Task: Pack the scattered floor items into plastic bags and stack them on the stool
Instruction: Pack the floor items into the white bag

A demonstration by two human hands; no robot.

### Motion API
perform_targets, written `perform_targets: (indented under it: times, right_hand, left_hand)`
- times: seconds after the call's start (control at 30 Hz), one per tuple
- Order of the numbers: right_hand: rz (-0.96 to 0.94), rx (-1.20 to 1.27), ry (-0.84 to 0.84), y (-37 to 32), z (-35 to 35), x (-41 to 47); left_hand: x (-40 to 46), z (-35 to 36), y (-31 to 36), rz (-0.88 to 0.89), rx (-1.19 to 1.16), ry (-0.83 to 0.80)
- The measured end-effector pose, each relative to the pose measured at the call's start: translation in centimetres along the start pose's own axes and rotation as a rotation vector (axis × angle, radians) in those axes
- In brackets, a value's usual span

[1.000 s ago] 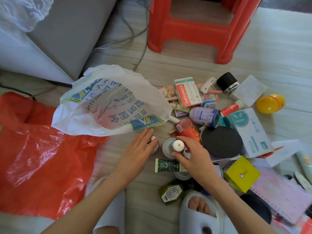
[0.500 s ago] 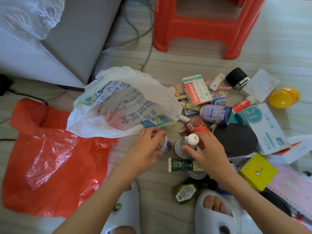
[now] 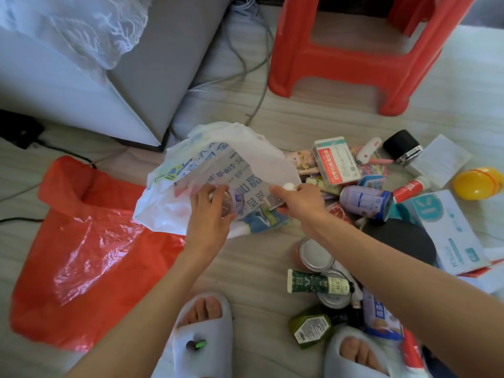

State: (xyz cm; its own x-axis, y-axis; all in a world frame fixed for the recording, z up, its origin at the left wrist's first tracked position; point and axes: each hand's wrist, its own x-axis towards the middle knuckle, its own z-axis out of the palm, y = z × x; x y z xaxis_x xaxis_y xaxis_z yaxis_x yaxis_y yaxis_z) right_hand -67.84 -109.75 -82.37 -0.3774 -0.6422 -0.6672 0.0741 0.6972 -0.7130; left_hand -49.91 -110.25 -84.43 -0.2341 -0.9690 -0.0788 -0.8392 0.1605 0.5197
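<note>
A: Bags, from the left: red plastic bag (image 3: 81, 249) flat on floor; white printed bag (image 3: 218, 165) overlaps its right edge, mouth toward the hands.

B: Hands?

A: Left hand (image 3: 211, 214) at the bag mouth, fingers curled round a small round jar (image 3: 227, 204). Right hand (image 3: 300, 199) pinches a white-capped item (image 3: 289, 186) beside the opening.

B: Rest?

A: Scattered items (image 3: 365, 197) right of the bag; red stool (image 3: 354, 58) beyond.

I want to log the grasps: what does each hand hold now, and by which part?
The left hand grips a small round jar around its side. The right hand holds a small white-capped bottle by its body, at the white bag.
</note>
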Motion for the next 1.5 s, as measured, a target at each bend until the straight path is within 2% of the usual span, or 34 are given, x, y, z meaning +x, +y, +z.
perform_targets:
  times: [0.13, 0.3, 0.47, 0.53, 0.67, 0.77, 0.83, 0.9, 0.97, 1.03, 1.07, 1.1, 1.17, 1.2, 1.27, 1.33, 1.4, 1.47, 1.5]
  right_hand:
    - [0.082, -0.006, 0.027, 1.6, 2.0, 1.9]
    - [0.176, 0.083, 0.051, 3.7, 3.4, 3.2]
    - [0.182, 0.030, 0.039, 4.5, 4.4, 3.0]
    - [0.157, 0.014, 0.022, 4.3, 4.6, 2.9]
    - [0.096, 0.062, -0.045, 3.3, 4.3, 1.0]
    - [-0.074, 0.082, 0.043, 2.9, 2.8, -1.3]
    - [-0.308, 0.017, 0.146, 1.7, 1.2, -2.8]
    - [-0.647, -0.237, 0.252, 0.0, 0.0, -3.5]
    - [-0.917, -0.618, 0.331, -1.4, 0.0, -3.0]
    - [-1.078, -0.846, 0.388, -2.5, 0.3, -1.5]
    - [-1.104, -0.859, 0.362, -3.3, 0.4, -0.7]
    - [-1.053, -0.814, 0.262, -4.5, 0.3, 0.0]
    - [-0.749, -0.620, -0.060, -7.4, -0.4, 1.5]
    - [-0.589, -0.512, -0.164, -8.7, -0.8, 2.3]
    - [-0.404, -0.308, -0.227, -10.7, -1.5, 3.9]
    - [-0.350, -0.219, -0.177, -12.1, -1.4, 5.2]
    - [-0.331, -0.167, -0.078, -13.2, -0.8, 6.1]
    - [-0.313, -0.063, 0.001, -13.8, -0.1, 6.8]
    - [-0.305, 0.003, 0.022, -13.9, 0.2, 7.2]
  left_hand:
    - [0.6, 1.7, -0.4, 0.092, 0.127, -0.078]
    - [0.8, 2.2, 0.1, 0.147, 0.173, -0.055]
    - [-1.8, 1.9, -0.9, 0.223, 0.205, -0.066]
    - [-3.3, 0.8, -0.6, 0.330, 0.188, 0.033]
    - [-5.5, -3.8, 1.0, 0.558, 0.135, 0.407]
    - [-4.3, -6.6, 1.4, 0.551, 0.245, 0.556]
    - [-2.0, -7.4, 0.9, 0.533, 0.315, 0.531]
    - [0.4, -7.6, 0.5, 0.526, 0.317, 0.447]
    - [2.2, -7.7, 0.6, 0.507, 0.300, 0.413]
    - [4.0, -8.5, 1.5, 0.412, 0.204, 0.332]
    - [5.1, -9.2, 1.8, 0.318, 0.102, 0.257]
    - [6.5, -10.0, 2.0, 0.206, -0.010, 0.158]
    - [9.1, -11.6, 1.8, -0.022, -0.292, -0.111]
    - [10.1, -12.3, 1.4, -0.126, -0.466, -0.221]
    - [11.9, -12.5, 0.6, -0.255, -0.723, -0.286]
    - [13.7, -11.7, 0.4, -0.317, -0.761, -0.160]
    - [15.2, -10.5, 0.3, -0.362, -0.621, 0.075]
    - [15.2, -9.7, 0.7, -0.266, -0.302, 0.300]
    - [14.5, -9.5, 1.0, -0.123, -0.140, 0.400]
